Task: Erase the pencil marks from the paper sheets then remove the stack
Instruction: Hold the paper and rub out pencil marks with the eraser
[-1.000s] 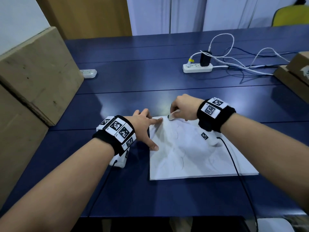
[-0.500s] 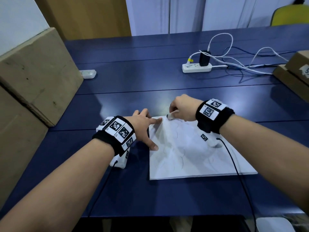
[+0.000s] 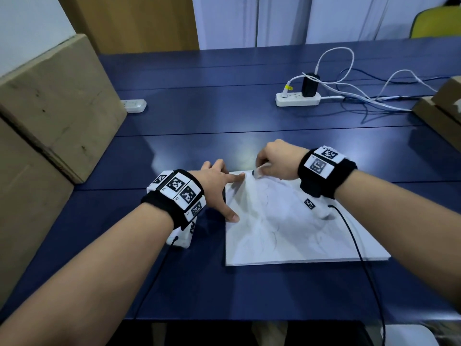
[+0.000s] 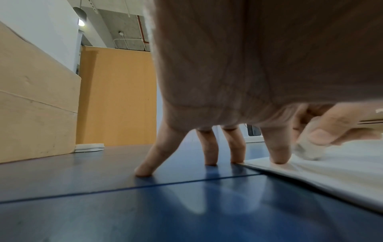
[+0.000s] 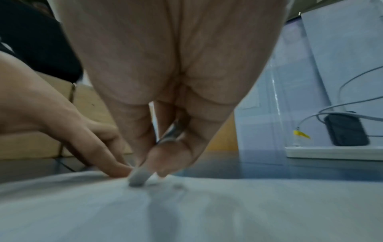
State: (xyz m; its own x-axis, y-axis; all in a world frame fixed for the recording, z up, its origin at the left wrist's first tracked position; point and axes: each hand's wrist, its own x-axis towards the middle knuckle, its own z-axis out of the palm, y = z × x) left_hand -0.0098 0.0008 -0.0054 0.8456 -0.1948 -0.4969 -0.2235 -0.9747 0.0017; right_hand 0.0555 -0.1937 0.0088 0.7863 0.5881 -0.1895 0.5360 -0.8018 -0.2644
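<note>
One stack of paper sheets (image 3: 287, 233) lies on the blue table (image 3: 199, 290) close to the person, with thin pencil marks (image 3: 274, 239) on the top sheet. Two hands work at its far edge. At about 10 o'clock from the stack, the left hand (image 3: 215, 186) has its fingers spread straight, pressing down on the corner. At about 12 o'clock, the right hand (image 3: 277, 159) pinches one small white eraser (image 3: 259, 171) with its tip on the paper. The left wrist view shows one fingertip on the paper and three on the table; the head view hides this. The right wrist view shows the eraser (image 5: 138, 177) squeezed between thumb and finger. Farther off are two power strips, one (image 3: 298, 99) at 1 o'clock and one (image 3: 133, 105) at 10 o'clock, and one big cardboard box (image 3: 55, 108) at 9 o'clock
</note>
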